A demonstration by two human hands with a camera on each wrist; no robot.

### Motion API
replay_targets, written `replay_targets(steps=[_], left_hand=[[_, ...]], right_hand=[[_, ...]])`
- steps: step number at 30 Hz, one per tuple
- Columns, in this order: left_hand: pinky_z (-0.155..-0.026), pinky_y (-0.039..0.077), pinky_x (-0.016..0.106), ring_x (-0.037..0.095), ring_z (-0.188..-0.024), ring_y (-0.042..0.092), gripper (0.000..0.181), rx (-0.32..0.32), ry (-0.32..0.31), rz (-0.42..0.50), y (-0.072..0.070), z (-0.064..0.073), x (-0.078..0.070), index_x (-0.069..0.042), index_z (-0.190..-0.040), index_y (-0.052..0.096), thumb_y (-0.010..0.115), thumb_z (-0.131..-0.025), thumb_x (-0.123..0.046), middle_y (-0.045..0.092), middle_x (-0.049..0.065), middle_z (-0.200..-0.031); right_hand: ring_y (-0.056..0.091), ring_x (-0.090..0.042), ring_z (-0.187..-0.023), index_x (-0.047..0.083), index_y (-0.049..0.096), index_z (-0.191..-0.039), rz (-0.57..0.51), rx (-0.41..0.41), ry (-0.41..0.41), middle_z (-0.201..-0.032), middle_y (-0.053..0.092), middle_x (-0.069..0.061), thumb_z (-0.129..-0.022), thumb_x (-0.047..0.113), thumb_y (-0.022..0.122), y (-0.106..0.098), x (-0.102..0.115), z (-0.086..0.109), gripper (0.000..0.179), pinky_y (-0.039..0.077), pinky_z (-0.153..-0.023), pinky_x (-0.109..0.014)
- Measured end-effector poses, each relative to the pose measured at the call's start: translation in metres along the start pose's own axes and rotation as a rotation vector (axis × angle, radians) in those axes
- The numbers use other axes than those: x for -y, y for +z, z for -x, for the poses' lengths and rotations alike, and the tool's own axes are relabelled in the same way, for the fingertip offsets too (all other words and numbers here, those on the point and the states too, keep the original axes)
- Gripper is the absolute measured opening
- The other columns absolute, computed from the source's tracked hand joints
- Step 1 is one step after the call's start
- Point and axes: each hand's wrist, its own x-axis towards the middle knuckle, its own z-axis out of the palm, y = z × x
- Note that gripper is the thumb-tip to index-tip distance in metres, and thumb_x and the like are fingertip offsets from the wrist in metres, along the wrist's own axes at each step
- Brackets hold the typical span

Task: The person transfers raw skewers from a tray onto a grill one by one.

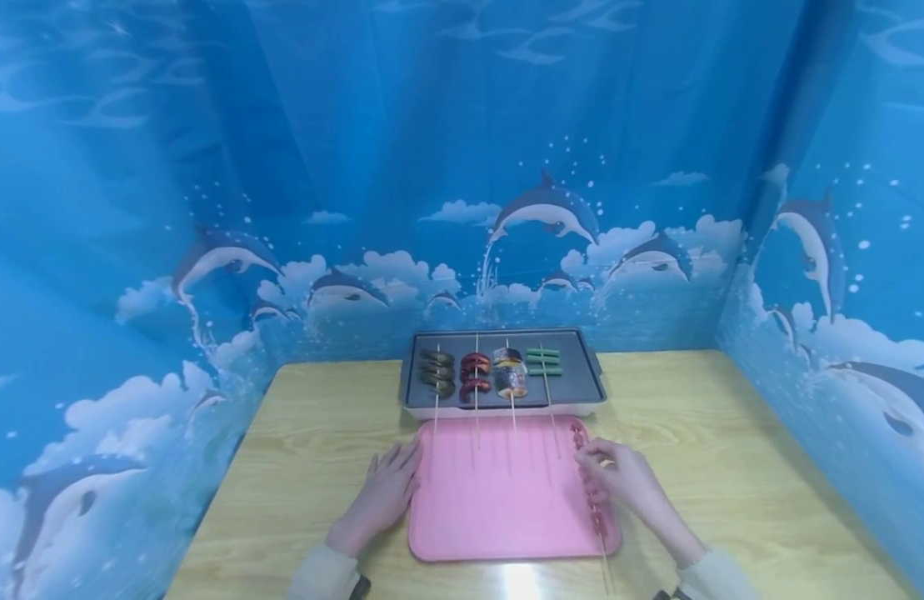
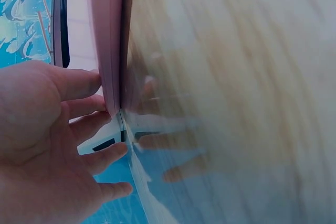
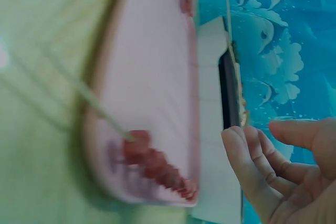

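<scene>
A pink tray (image 1: 506,508) lies on the table in front of the person. My left hand (image 1: 387,490) is at its left side, and in the left wrist view the thumb and fingertips (image 2: 94,116) are right at the tray's rim with the fingers spread. Along the tray's right side lies a skewer of red pieces (image 1: 598,522), its bare stick reaching past the near edge. My right hand (image 1: 615,475) is over the middle of this skewer in the head view. In the right wrist view its fingers are bent, with a gap between thumb and fingertips and nothing between them.
Behind the tray stands a dark grill pan (image 1: 574,392) with pale sides. Across it lie skewers of dark green pieces (image 1: 437,373), dark red pieces (image 1: 475,372), fish chunks (image 1: 510,379) and green sticks (image 1: 544,362), their handles over the tray. Blue dolphin-print curtains (image 1: 402,167) enclose the wooden table (image 1: 686,433).
</scene>
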Motion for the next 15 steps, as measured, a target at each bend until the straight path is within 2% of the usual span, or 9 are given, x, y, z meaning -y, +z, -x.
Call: replay_targets(steps=[10, 15], left_hand=[[-0.117, 0.017, 0.072, 0.048, -0.146, 0.03, 0.05, 0.016, -0.019, -0.01, 0.001, -0.001, 0.0, 0.001, -0.151, 0.043, 0.052, -0.105, -0.018, 0.035, 0.018, -0.161], [-0.117, 0.018, 0.073, 0.048, -0.146, 0.03, 0.05, 0.015, -0.02, -0.007, -0.001, -0.001, -0.001, 0.001, -0.151, 0.043, 0.052, -0.105, -0.017, 0.035, 0.018, -0.161]], right_hand=[[0.064, -0.016, -0.064, 0.003, 0.071, -0.098, 0.146, 0.102, -0.073, -0.079, 0.07, -0.001, -0.093, 0.02, 0.071, -0.002, -0.03, 0.029, 0.018, 0.056, -0.052, -0.027], [0.059, -0.015, -0.057, 0.008, 0.072, -0.084, 0.207, 0.198, -0.082, -0.069, 0.067, 0.001, -0.094, 0.028, 0.071, -0.005, -0.04, 0.04, 0.021, 0.052, -0.049, -0.026]])
